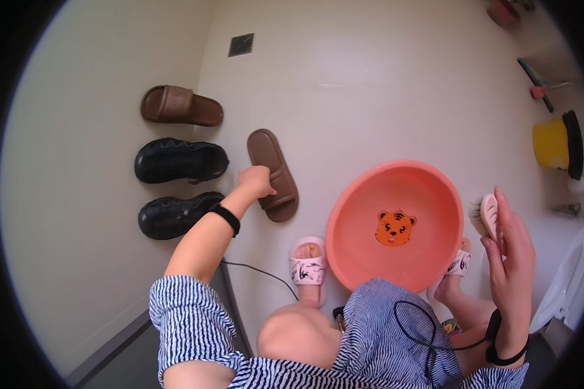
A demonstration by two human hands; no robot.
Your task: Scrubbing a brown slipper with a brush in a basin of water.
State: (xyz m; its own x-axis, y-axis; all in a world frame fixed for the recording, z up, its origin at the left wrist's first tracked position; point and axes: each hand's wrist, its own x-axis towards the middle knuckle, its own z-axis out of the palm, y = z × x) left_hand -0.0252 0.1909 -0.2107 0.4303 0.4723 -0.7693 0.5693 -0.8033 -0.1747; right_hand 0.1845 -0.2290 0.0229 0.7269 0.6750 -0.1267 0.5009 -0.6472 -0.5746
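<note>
My left hand is closed on the strap edge of a brown slide slipper, its thumb and fingers at the side of the band; the slipper is at the floor or just off it, I cannot tell which. Upright at the right, my right hand holds a small pink scrubbing brush with its pale bristles turned left. Between the hands stands a round coral-pink basin with an orange tiger-face picture on its bottom; I see no water in it for certain.
Against the left wall lie a matching brown slipper and two black shoes. My feet, in pink slippers, flank the basin. A toilet, a yellow container and a squeegee line the right. A drain sits far off.
</note>
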